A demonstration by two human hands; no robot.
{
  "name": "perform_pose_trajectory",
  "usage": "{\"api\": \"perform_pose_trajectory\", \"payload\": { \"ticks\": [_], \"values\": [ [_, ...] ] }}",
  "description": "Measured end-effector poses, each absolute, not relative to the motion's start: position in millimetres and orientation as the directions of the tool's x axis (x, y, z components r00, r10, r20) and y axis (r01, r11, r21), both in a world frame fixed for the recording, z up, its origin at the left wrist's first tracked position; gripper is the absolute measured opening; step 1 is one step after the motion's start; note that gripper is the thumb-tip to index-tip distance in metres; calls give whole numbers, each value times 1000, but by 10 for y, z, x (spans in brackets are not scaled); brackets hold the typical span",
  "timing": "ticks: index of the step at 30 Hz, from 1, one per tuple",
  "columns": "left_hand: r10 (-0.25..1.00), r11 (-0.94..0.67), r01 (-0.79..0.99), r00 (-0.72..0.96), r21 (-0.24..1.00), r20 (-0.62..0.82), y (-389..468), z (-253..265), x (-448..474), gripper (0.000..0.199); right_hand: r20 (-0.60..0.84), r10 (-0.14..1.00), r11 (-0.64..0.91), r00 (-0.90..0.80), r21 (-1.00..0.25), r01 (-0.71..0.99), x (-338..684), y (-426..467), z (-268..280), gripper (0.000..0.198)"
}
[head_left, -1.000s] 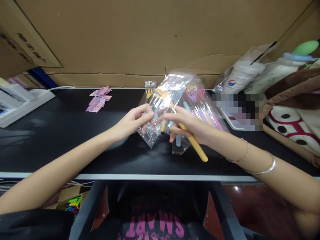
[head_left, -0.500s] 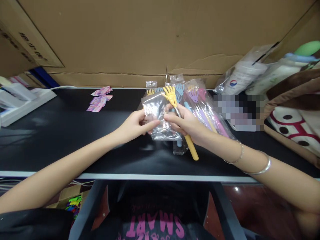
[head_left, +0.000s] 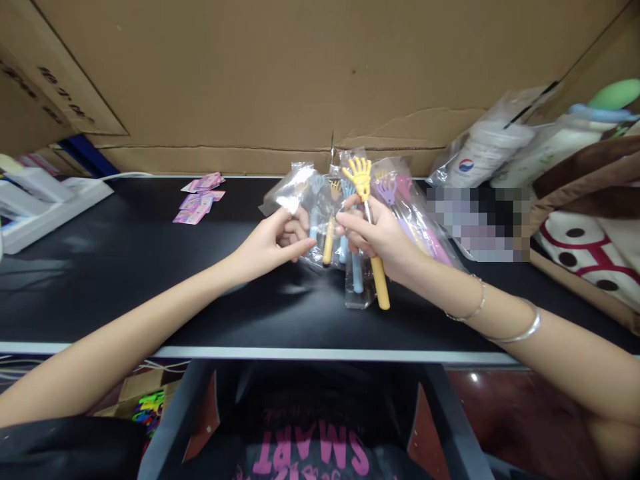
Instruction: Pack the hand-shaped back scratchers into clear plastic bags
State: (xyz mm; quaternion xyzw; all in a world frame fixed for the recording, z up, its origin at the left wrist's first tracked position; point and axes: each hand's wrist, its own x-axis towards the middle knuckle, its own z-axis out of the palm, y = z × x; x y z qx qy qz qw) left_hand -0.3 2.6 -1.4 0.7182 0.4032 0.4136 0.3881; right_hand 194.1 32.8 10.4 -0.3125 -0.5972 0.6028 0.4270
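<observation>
In my right hand (head_left: 383,233) is a yellow back scratcher (head_left: 380,280) with a hand-shaped head, a short metal shaft and a long handle. It stands nearly upright, head toward the back of the table. My left hand (head_left: 273,243) has its fingers curled at a clear plastic bag (head_left: 286,195) that catches the light, its thumb stretched to the right. Behind and below the bag lie several back scratchers in clear wrappers, among them a blue one (head_left: 357,270), a smaller-looking yellow one (head_left: 329,243) and a purple one (head_left: 387,190). My right fingertips hide part of this pile.
Pink printed cards (head_left: 197,200) lie at the back left of the black table (head_left: 150,273). A white power strip (head_left: 60,207) is at the far left. On the right stand a bagged cup (head_left: 483,157), a bottle (head_left: 575,143) and a brown-handled cloth bag (head_left: 590,247). Cardboard (head_left: 280,73) walls the back.
The clear bag has moved left and back with my left hand, uncovering wrapped scratchers beneath. My right hand has shifted slightly right, and the yellow back scratcher has turned more upright.
</observation>
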Motion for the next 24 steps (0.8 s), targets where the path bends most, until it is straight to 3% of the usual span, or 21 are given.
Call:
{"api": "perform_pose_trajectory", "payload": {
  "ticks": [3, 7, 10, 12, 16, 21, 24],
  "values": [
    [836, -459, 381, 491, 803, 245, 0, -29, -15, 20, 147, 904, 101, -403, -986, -132, 1976, 404, 117, 29],
    [708, -649, 502, 672, 572, 215, -94, 9, -33, 4, 93, 896, 68, -434, -995, -73, 1987, 412, 123, 33],
    [624, -781, 553, 674, 291, 396, -145, 82, -62, 12, 29, 871, 22, -490, -1000, -20, 1974, 376, 109, 36],
    [582, -787, 595, 628, 164, 517, -145, 123, -86, 13, -5, 855, 0, -519, -1000, 10, 1963, 351, 94, 38],
    [641, -677, 727, 504, 116, 579, -71, 114, -120, 13, -51, 812, -30, -582, -999, 45, 1955, 335, 72, 33],
    [764, -603, 788, 525, 125, 376, 36, -4, -123, 45, -79, 792, -62, -605, -997, 49, 1956, 358, 74, 29],
    [781, -606, 777, 540, 171, 314, 41, -39, -107, 55, -67, 799, -60, -598, -998, 33, 1956, 360, 74, 30]
  ]
}}
